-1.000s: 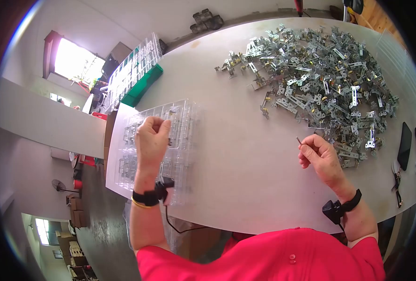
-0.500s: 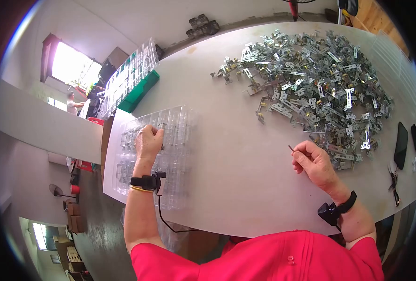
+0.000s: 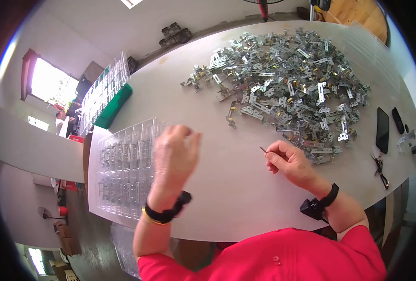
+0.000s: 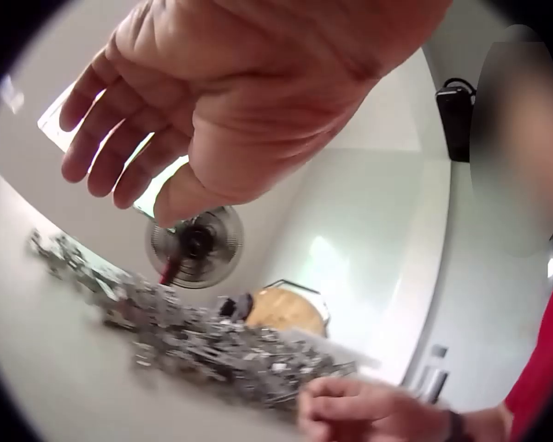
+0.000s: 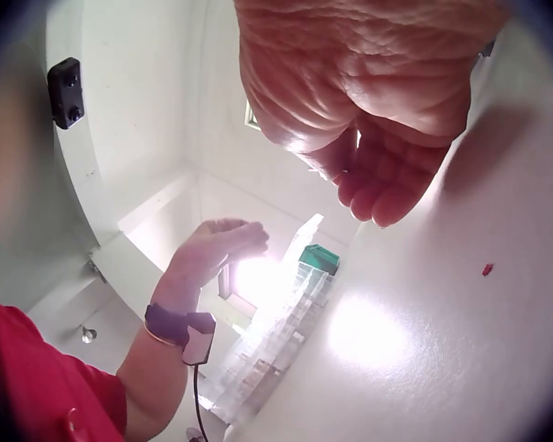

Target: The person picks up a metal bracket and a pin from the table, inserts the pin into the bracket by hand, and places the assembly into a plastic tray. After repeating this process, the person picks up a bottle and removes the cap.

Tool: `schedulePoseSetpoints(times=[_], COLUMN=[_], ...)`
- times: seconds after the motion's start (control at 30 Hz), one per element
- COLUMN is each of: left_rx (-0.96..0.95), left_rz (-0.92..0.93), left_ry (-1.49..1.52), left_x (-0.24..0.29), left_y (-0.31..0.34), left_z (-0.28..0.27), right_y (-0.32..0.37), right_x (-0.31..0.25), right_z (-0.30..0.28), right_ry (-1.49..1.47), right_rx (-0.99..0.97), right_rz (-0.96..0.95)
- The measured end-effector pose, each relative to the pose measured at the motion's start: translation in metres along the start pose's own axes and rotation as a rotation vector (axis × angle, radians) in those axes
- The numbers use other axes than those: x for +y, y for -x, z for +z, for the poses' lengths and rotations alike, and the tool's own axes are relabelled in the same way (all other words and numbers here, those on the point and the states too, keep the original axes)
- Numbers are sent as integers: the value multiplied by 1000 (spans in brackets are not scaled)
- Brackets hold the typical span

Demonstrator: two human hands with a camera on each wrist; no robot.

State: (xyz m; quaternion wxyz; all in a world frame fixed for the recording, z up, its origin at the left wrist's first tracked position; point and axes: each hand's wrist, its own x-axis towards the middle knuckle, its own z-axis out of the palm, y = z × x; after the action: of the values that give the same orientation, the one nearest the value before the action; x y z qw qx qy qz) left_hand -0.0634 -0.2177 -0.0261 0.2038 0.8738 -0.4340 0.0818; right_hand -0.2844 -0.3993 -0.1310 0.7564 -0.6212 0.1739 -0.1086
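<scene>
My left hand (image 3: 174, 157) hangs in the air just right of the clear plastic compartment tray (image 3: 147, 129), overlapping its edge in the head view. In the left wrist view its fingers (image 4: 129, 152) are loosely bent, and nothing shows between them. Small metal pieces sit in the tray's compartments. Between thumb and forefinger, my right hand (image 3: 290, 164) pinches a thin brown rod (image 3: 263, 150) whose tip sticks out to the left. Behind that hand spreads a big heap of metal bracket parts (image 3: 287, 89), with brass-coloured bits among them.
Clear trays with a green bin (image 3: 114, 107) stand at the far left edge. On the right lie a black phone (image 3: 382, 130), a small black object (image 3: 398, 121) and hand snips (image 3: 380, 171). Clear plastic sheets (image 3: 371, 54) lie at the back right. A fan (image 4: 196, 241) stands beyond the table.
My left hand has come off the tray, up and to the right. The right hand keeps its pinch on the rod. The head view has turned, shifting the table contents left.
</scene>
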Motion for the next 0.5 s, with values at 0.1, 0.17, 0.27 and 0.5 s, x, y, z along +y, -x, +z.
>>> schedulePoseSetpoints(times=[0.1,0.17,0.27,0.5], left_rx=[-88,-73,-4,66], left_rz=[72,118,33,-91], left_ry=[189,240,237,261], left_x=[46,56,49,21], left_y=[2,-3,-16,-16], left_z=[32,53,82,127], right_y=[0,0,1,1], right_x=[2,2,3,-4], right_z=[-2,-3,-5,-3], right_ry=[-58,-59,-67,-7], right_rx=[-13,-5,10,29], right_rz=[-41,-53,-61,-1])
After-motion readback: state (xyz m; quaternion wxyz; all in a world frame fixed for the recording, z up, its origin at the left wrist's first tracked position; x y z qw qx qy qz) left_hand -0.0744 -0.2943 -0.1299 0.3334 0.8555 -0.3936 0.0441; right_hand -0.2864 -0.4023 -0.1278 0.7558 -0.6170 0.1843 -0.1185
